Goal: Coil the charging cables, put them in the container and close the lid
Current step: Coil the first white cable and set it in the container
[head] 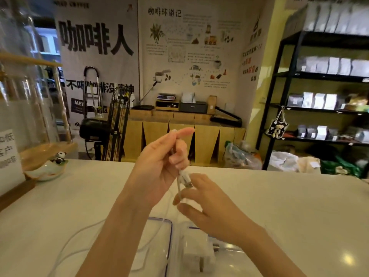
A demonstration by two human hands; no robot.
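I hold a white charging cable (179, 187) up over the white counter. My left hand (159, 162) grips it near its USB plug (187, 181), which hangs just below the fingers. My right hand (201, 198) pinches the same cable a little lower, between thumb and forefinger. The rest of the cable trails down and loops across the counter (67, 242) to the left. Below my hands lies a clear lid with a blue rim (169, 236), and to its right a clear container (225, 248). A white charger block (197, 250) rests there; whether it sits inside the container I cannot tell.
The white counter (299, 206) stretches wide to the right. At its left end stand a small dish with a panda figure (50, 166), a paper sign (9, 156) and a tall glass apparatus on a wooden stand (24, 96). Shelves and a fan stand beyond the counter.
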